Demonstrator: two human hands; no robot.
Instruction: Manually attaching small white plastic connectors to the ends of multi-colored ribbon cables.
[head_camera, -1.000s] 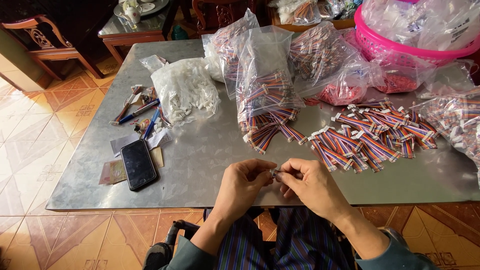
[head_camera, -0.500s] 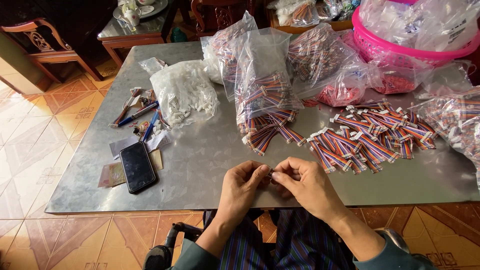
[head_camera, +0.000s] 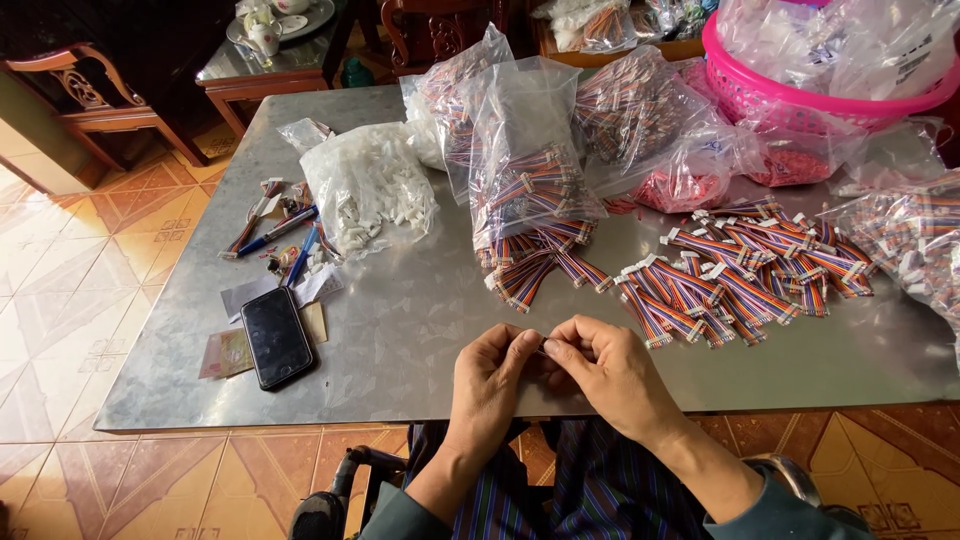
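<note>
**Inspector A:** Two hands meet at the near edge of the table (head_camera: 420, 330). We record the left hand (head_camera: 490, 385) and the right hand (head_camera: 610, 375) pinched fingertip to fingertip on one small part (head_camera: 545, 347). Both are closed on it, thumb against forefinger. We cannot make out what the part is; too little shows between the fingers.

**Inspector B:** Agreed. We judge the part is held up off the surface and close to the body so that both hands can bear on it at once.

**Inspector A:** Just beyond the grip, to the right, lies a loose heap of cables (head_camera: 740, 275), striped in many colours with white ends. We judge it lies there for a short reach by the right hand.

**Inspector B:** Straight ahead of the grip a clear bag (head_camera: 535, 150) stands open, with more cables (head_camera: 540, 265) spilling from its mouth toward the hands.

**Inspector A:** Ahead and to the left, a bag of white pieces (head_camera: 370, 190), mouth also turned our way. Further bags sit behind, and a pink basket (head_camera: 790, 95) is well off to the far right.

**Inspector B:** Left of the grip, apart from the stock, a phone (head_camera: 275, 337) lies face up, with pens (head_camera: 275, 232) and paper scraps beyond it. We take these as set aside, clear of the working patch.
</note>
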